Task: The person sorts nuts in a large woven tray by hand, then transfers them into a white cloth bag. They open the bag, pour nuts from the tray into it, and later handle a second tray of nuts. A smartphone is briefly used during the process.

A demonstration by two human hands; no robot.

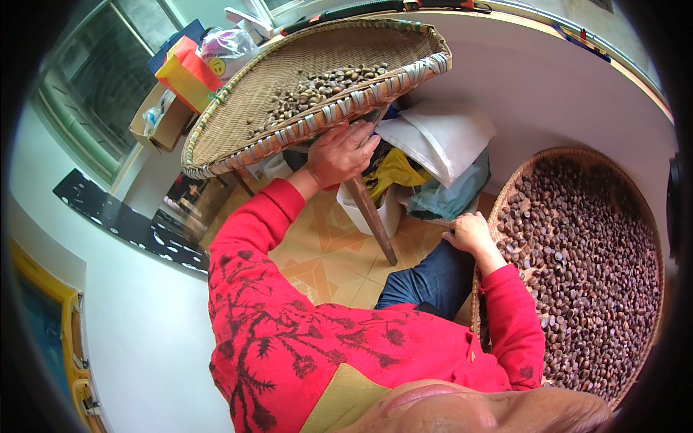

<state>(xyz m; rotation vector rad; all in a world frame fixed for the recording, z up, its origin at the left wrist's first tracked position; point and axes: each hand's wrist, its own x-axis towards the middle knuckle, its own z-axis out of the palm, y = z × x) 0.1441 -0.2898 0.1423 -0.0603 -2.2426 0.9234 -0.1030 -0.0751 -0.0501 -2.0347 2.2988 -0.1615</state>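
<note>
My left hand (344, 153) is at the near side of a shallow woven bamboo tray (254, 97), just below its silver-bound rim. Its fingers stretch to the right with the back of the hand showing; the thumb is hidden. A loose pile of brown nuts or seeds (319, 89) lies along the near part of this tray. My right hand (470, 233) rests by my jeans-covered knee (427, 281), close to the left edge of a second bamboo tray (656, 260). Its fingers are curled and their undersides hidden. Dark brown nuts or seeds (590, 281) spread thickly across that tray.
A wooden leg (373, 219) slants to the tiled floor beneath the first tray. Behind it are a white bin (373, 211), a yellow bag (396, 172) and a white cloth or bag (438, 135). A cardboard box (162, 122) and a red-yellow bag (189, 67) stand left.
</note>
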